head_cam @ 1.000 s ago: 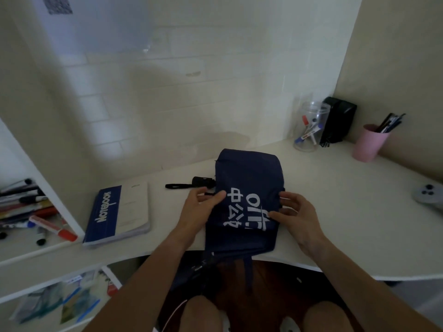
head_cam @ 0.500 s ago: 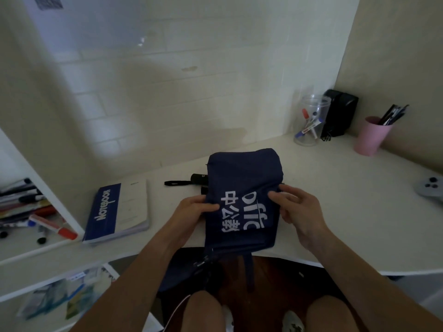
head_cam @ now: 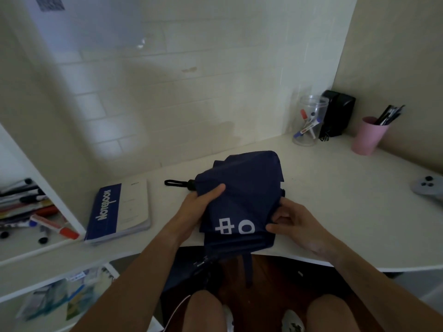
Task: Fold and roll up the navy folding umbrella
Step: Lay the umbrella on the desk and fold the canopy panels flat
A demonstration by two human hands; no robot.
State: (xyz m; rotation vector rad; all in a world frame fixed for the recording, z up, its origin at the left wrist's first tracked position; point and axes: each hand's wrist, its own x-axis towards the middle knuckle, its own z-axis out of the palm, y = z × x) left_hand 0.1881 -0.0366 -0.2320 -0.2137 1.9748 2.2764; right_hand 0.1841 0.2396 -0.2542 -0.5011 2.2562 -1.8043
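Note:
The navy folding umbrella point(head_cam: 244, 188) lies collapsed on the white desk point(head_cam: 335, 200), its canopy bunched in flat folds with white printed characters near the front edge. Its black handle and wrist strap point(head_cam: 176, 183) stick out to the left. My left hand point(head_cam: 199, 204) grips the canopy's left side, thumb pressed on top of the cloth. My right hand point(head_cam: 292, 221) pinches the folds on the right side. A navy closing strap point(head_cam: 248, 269) dangles off the desk edge over my lap.
A blue and white notebook point(head_cam: 119, 212) lies left of the umbrella. At the back right stand a clear jar with markers point(head_cam: 309, 123), a black box point(head_cam: 338, 113) and a pink pen cup point(head_cam: 369, 135). A grey game controller point(head_cam: 429, 188) sits far right. Shelves with pens are at left.
Both hands have folded the canopy over, so most of the white lettering is now tucked under. My left thumb moved up onto the cloth; my right hand shifted lower along the right side.

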